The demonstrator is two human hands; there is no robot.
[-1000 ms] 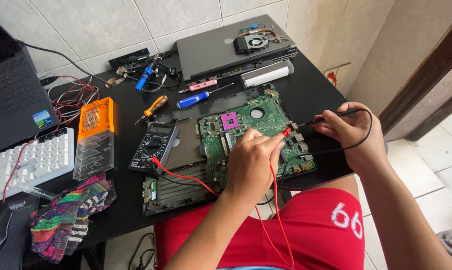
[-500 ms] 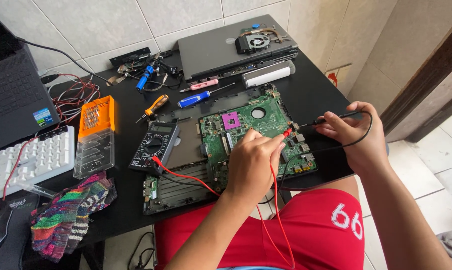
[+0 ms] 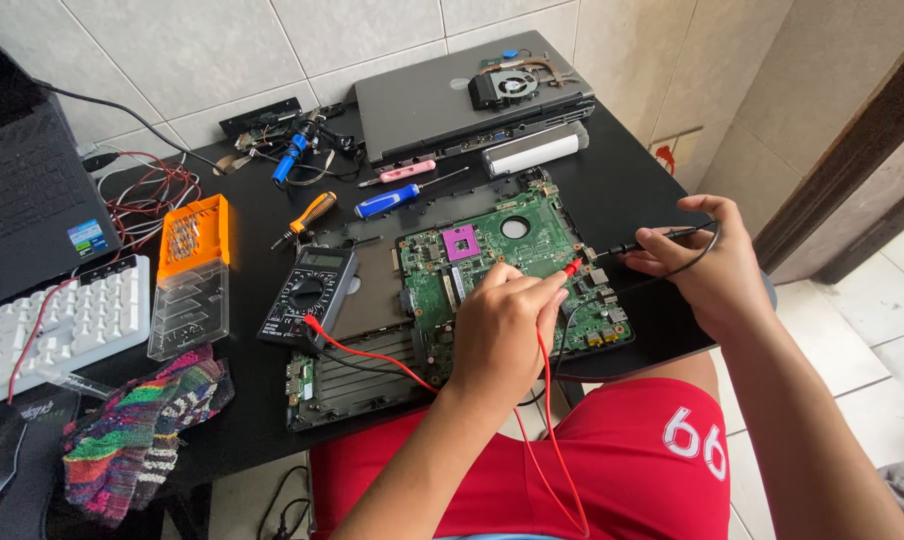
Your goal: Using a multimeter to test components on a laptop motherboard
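A green laptop motherboard (image 3: 492, 250) lies on a black table (image 3: 622, 190), resting in a dark laptop base. My left hand (image 3: 502, 330) pinches a red multimeter probe (image 3: 570, 268) with its tip down on the board's right part. My right hand (image 3: 707, 265) holds a black probe (image 3: 627, 247) whose tip touches the board's right edge. A red lead (image 3: 372, 355) runs to the black multimeter (image 3: 310, 295), which lies left of the board.
Screwdrivers (image 3: 392, 198), an orange bit case (image 3: 190, 270), a grey laptop (image 3: 462, 95) with an exposed fan, a silver cylinder (image 3: 532, 152), a white keyboard (image 3: 47, 325), a black laptop (image 3: 27, 190), loose cables and a knitted cloth (image 3: 142, 420) crowd the table. Tiled wall behind.
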